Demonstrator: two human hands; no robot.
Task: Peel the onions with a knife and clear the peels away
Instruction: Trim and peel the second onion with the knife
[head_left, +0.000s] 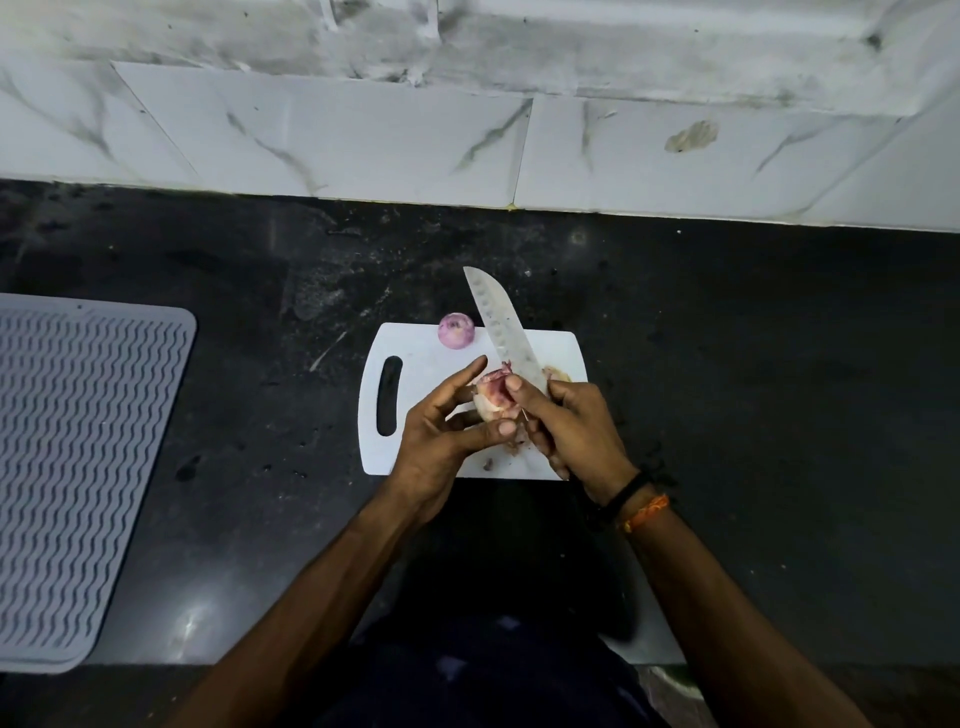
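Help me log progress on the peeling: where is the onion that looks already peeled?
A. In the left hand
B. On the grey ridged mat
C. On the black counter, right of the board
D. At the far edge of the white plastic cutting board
D: the small, smooth purple peeled onion sits at the far edge of the white plastic cutting board, apart from both hands, which work on another onion.

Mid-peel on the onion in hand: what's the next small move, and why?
Probably pull the lifted skin off with the right hand thumb against the knife. The onion in the left hand still shows loose reddish skin on top.
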